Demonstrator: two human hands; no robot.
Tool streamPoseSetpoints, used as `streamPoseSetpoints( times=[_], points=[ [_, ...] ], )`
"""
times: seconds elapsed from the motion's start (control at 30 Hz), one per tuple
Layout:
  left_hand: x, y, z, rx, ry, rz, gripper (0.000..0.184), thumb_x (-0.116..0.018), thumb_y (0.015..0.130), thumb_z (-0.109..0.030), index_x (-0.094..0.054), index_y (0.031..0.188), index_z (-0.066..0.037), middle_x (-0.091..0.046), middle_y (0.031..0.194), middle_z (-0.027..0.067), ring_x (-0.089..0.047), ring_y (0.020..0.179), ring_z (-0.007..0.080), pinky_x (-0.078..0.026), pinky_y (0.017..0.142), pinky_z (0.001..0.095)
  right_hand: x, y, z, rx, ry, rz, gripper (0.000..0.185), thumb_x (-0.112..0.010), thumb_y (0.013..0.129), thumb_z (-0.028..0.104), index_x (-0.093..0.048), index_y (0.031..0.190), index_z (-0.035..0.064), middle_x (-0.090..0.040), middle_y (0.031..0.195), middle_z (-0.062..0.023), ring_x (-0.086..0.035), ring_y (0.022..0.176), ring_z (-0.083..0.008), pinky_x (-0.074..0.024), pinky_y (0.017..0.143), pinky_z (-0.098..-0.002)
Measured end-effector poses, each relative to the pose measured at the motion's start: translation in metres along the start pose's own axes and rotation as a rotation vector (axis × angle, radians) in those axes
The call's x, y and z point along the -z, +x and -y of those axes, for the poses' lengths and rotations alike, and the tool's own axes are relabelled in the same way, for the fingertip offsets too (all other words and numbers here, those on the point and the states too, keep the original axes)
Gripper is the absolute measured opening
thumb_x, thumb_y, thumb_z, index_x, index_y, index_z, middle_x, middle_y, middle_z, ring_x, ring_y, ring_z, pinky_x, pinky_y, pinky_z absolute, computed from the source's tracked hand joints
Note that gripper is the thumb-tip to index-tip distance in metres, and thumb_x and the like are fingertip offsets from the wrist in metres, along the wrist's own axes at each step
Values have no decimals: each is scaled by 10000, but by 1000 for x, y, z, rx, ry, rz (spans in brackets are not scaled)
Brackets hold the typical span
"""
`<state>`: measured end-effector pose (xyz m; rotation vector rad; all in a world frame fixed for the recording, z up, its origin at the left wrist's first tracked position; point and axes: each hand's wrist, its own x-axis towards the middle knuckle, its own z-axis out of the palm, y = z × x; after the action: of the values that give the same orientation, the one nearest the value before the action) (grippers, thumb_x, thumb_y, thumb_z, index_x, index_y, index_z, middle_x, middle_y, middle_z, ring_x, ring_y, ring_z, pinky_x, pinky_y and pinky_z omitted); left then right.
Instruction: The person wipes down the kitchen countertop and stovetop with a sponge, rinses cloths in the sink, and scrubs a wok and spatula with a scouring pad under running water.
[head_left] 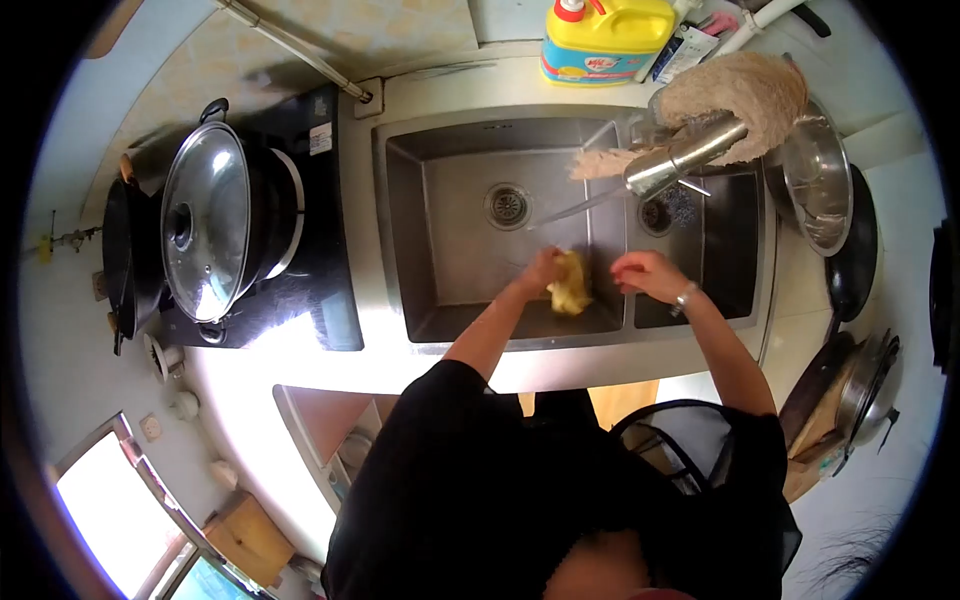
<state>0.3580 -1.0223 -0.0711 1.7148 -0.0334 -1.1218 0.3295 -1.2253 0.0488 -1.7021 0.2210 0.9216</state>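
My left hand [541,271] is closed on a crumpled yellow cloth [570,284], which hangs down inside the large left basin of the steel sink [460,255]. Over the divider between the two basins is my right hand [652,275], its fingers loosely bent and apart, with nothing seen in them. It is a short way to the right of the cloth, not touching it. A metal faucet [690,155] reaches in from the upper right, and a thin stream of water seems to run from its spout toward the left basin.
A brown cloth [735,95] drapes around the faucet. A yellow detergent jug [610,40] stands behind the sink. Metal bowls [815,180] and a dark pan [853,265] are on the right. A lidded pot [207,220] sits on the black stove [325,250] at left.
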Motion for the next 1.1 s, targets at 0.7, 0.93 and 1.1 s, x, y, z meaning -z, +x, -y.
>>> streamPoseSetpoints(
  times=[0.7,0.93,1.1],
  points=[
    [53,-36,-56,105,-1159,-36,437,-360,875,-409,-452,1107,-51,-548,1020,103,-565,858,223,-474,745,366,-40,130,-43,-53,1154,-94,251,-526,821,290,-499,991,108,-539,902,-48,-537,768,-190,-488,689,-365],
    [59,-24,-48,260,-1229,-20,502,-378,851,-463,-465,1093,-33,-556,999,100,-570,826,220,-478,719,349,-51,120,-3,-95,1012,162,473,-546,764,466,-483,1064,105,-540,992,-35,-537,877,-177,-463,741,-372],
    [74,6,17,226,-769,-310,517,-499,792,-476,-465,1105,-66,-547,1020,80,-539,920,209,-454,770,354,-40,135,4,24,919,-379,335,-556,802,310,-516,959,16,-565,855,-67,-567,753,-157,-471,622,-281]
  ],
)
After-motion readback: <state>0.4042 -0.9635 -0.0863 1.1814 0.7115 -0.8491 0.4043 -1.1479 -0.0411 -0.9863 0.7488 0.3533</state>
